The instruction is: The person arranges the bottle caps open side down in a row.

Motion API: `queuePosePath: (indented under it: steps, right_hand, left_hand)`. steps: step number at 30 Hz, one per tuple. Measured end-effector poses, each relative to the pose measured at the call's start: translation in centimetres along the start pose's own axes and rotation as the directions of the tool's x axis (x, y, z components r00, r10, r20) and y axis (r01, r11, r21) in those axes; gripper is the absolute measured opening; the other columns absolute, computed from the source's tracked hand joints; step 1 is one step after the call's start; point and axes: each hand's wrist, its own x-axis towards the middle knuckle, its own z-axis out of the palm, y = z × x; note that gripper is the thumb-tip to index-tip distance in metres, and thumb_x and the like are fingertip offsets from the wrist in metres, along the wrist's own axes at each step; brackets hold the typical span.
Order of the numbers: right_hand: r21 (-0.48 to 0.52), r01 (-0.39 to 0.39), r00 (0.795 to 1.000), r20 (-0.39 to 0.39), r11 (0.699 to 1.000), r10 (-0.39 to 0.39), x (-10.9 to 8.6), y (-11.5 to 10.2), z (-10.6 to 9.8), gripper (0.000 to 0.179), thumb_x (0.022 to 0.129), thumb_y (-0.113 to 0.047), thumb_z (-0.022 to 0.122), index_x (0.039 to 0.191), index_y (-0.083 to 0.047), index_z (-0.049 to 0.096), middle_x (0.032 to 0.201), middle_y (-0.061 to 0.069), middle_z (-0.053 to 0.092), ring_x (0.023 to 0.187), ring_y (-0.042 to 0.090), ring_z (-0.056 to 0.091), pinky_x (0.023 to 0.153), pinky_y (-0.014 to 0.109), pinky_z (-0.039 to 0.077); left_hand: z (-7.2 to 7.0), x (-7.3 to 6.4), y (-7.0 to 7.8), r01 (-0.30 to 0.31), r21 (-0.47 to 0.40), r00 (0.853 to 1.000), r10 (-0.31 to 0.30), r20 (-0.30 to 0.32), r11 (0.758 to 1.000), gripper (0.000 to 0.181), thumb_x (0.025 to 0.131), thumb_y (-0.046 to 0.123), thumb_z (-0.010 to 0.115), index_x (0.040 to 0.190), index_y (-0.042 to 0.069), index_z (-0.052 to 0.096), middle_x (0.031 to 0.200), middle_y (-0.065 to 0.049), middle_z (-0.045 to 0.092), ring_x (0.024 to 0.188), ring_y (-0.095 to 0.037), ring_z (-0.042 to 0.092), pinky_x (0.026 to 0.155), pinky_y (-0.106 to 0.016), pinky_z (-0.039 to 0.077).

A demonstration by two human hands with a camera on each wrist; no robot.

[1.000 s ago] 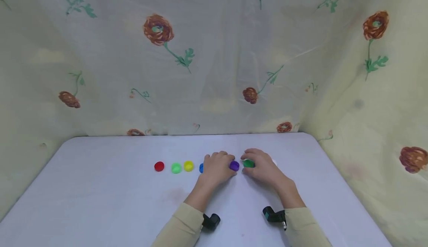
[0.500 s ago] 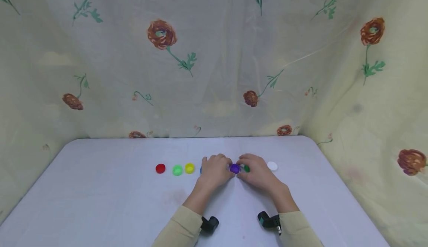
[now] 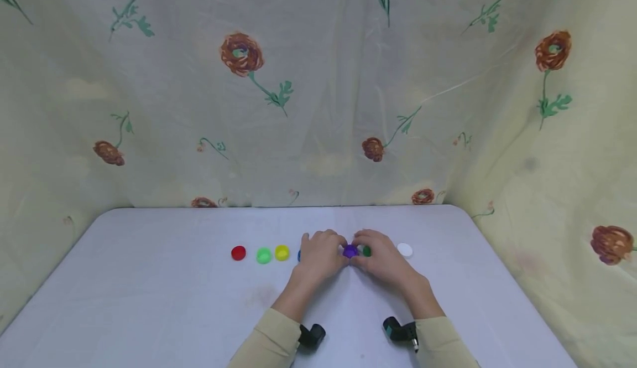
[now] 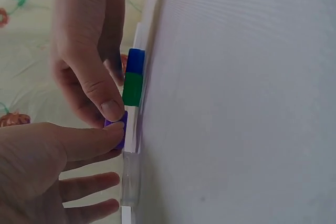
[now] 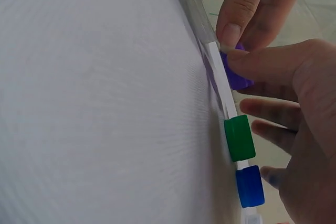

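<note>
A purple bottle cap is between my two hands near the middle of the table. My left hand pinches its left side, the thumb pressed on it in the left wrist view. From the other side my right hand pinches the same cap with thumb and fingers. A green cap and a dark blue cap stand beside my right hand. Beside my left hand is a clear, see-through piece. A blue cap is mostly hidden behind that hand.
Left of my hands, a red cap, a light green cap and a yellow cap lie in a row. A white cap sits at the right. Flowered cloth hangs behind the white table.
My right hand has moved left, past the green cap, and now grips the purple cap together with my left hand. The white cap has come into full view. The head view has tilted slightly.
</note>
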Motion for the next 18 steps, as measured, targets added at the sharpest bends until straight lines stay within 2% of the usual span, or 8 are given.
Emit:
queuePosePath:
  steps: [5, 11, 18]
  right_hand:
    - [0.061, -0.023, 1.000, -0.014, 0.998, 0.024, 0.0, -0.2, -0.2, 0.033, 0.086, -0.016, 0.074, 0.117, -0.005, 0.069, 0.139, 0.016, 0.059, 0.137, 0.039, 0.047, 0.116, 0.057, 0.033]
    - [0.084, -0.035, 0.999, -0.015, 0.996, 0.036, 0.1, -0.3, -0.5, 0.032, 0.087, -0.018, 0.073, 0.116, -0.005, 0.069, 0.140, 0.016, 0.058, 0.138, 0.040, 0.046, 0.115, 0.057, 0.033]
    - [0.127, -0.103, 0.994, 0.037, 0.987, 0.099, 0.0, -0.5, -1.2, 0.025, 0.091, -0.027, 0.067, 0.108, -0.010, 0.072, 0.145, 0.015, 0.055, 0.142, 0.041, 0.041, 0.115, 0.061, 0.031]
  left_hand:
    - [-0.1, 0.2, 0.0, -0.019, -0.016, 0.999, 0.018, -0.030, 1.000, 0.032, 0.084, 0.034, 0.078, 0.113, 0.023, 0.075, 0.124, -0.001, 0.070, 0.118, -0.028, 0.063, 0.108, -0.067, 0.035]
    - [-0.1, 0.3, 0.1, -0.032, -0.015, 0.998, 0.032, -0.045, 0.999, 0.031, 0.085, 0.033, 0.077, 0.114, 0.023, 0.074, 0.127, 0.000, 0.070, 0.121, -0.027, 0.062, 0.110, -0.067, 0.033]
    - [-0.1, 0.3, 0.1, -0.044, -0.005, 0.995, 0.043, -0.089, 0.999, 0.027, 0.085, 0.036, 0.077, 0.111, 0.026, 0.075, 0.125, 0.002, 0.070, 0.121, -0.025, 0.062, 0.111, -0.064, 0.034]
